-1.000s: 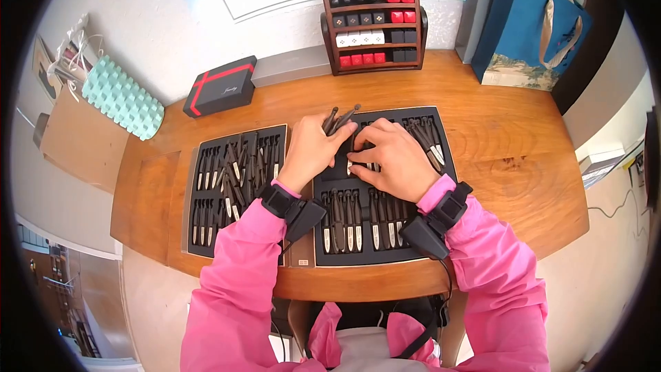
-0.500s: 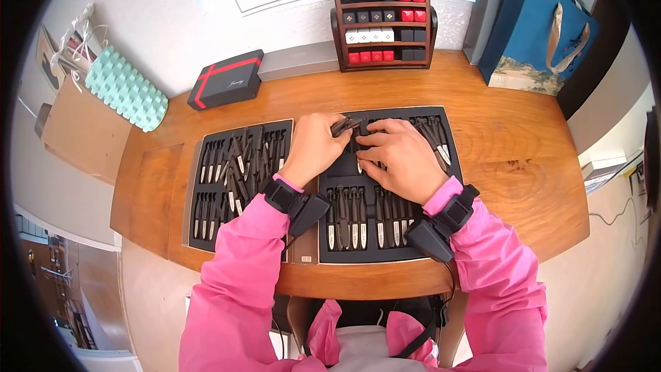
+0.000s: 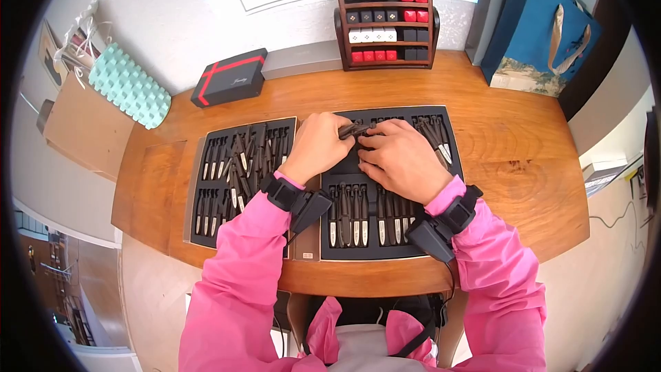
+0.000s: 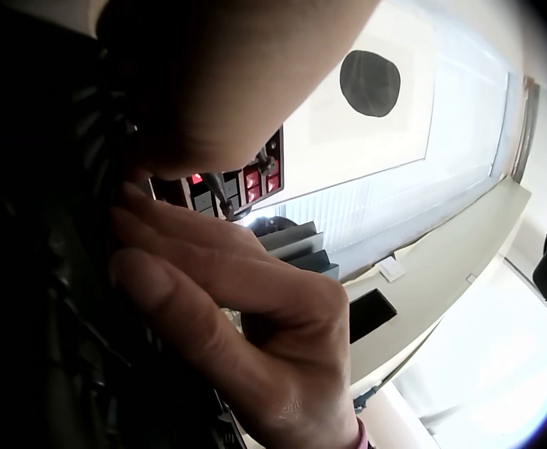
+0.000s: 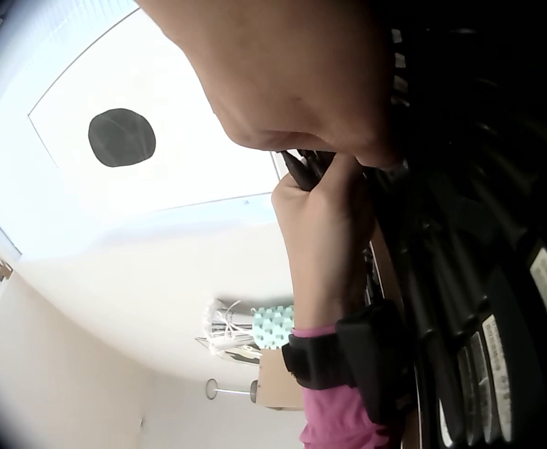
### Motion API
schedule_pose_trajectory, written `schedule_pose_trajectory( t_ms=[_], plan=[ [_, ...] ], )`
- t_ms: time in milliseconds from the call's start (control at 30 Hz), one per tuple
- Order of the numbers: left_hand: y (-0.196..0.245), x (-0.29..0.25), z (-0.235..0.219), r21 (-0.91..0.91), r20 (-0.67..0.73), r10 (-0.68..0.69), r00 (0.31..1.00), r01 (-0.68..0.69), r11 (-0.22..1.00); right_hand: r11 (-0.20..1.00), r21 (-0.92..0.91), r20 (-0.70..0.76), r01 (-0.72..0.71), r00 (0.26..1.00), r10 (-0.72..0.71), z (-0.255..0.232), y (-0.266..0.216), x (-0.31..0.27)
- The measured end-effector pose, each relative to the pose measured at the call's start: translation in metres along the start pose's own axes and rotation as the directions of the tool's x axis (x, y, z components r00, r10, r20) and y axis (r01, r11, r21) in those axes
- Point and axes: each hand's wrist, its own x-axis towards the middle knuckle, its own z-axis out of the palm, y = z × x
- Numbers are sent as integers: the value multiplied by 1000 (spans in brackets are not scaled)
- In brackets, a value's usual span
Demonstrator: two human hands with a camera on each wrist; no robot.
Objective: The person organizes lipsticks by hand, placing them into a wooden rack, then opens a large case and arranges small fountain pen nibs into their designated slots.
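Note:
My left hand [image 3: 318, 145] grips a small bunch of slim dark sticks [image 3: 352, 129] above the back of the right-hand black slotted tray [image 3: 344, 173]. Close beside it, my right hand [image 3: 401, 158] has its fingertips at the bunch, low over the same tray; I cannot tell whether they pinch a stick. Several pale-tipped sticks [image 3: 356, 229] lie in the slots nearer me. In the left wrist view, dark stick ends [image 4: 219, 190] poke out below the left hand, facing the right hand's bent fingers [image 4: 198, 318]. The right wrist view shows the held sticks [image 5: 301, 171] too.
A second slotted tray [image 3: 188, 213] at left carries more sticks, some heaped loosely across the rows. Behind stand a ribboned dark box [image 3: 231, 83], a small wooden rack [image 3: 340, 27] of cubes and balls, and a blue paper bag [image 3: 520, 34]. Left is a mint textured vase [image 3: 131, 86].
The bunch in my left hand has tipped from upright to nearly flat, toward my right hand. The pale-tipped stick under my right fingers no longer shows. The head view has shifted slightly.

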Motion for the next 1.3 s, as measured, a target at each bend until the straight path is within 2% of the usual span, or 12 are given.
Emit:
schedule_pose_trajectory(
  t_ms=[100,167,300,333,467,733,867,933,967,1067,1100,1300],
  plan=[
    [2,1,-1,-17,3,-18,1000,18,1000,1000,-2,50,-20,999,20,-3,-2,1],
    [-2,1,2,-32,6,-32,999,32,999,991,129,-7,-41,999,42,0,0,-2],
    [-17,5,11,-269,-106,-49,993,19,963,971,215,-10,-100,994,104,1,4,-4],
    [-15,5,10,-346,-128,-92,988,42,937,973,224,-15,-59,998,64,1,5,-4],
    [-7,2,5,-298,-61,-160,985,135,945,977,211,-43,25,999,-17,4,4,-3],
    [-14,3,9,-393,-81,-113,990,73,917,975,221,21,38,999,-44,-3,4,-5],
    [-6,5,4,-438,-145,-26,989,-41,898,951,311,-91,1,995,28,2,6,-8],
    [10,-1,-8,-690,114,-164,980,197,697,926,365,-103,-92,985,138,-5,2,-4],
    [12,-3,-7,-689,117,-159,980,195,698,888,424,-111,-179,963,247,-8,1,-2],
    [10,-5,-4,-821,273,-8,962,237,518,816,513,-109,-267,922,370,-7,0,-3],
    [10,-5,-4,-821,274,-6,962,237,519,735,603,-79,-309,894,440,-5,0,-2],
    [13,-7,-8,-824,299,19,954,248,510,628,737,-103,-249,877,468,1,4,-2]
  ],
)
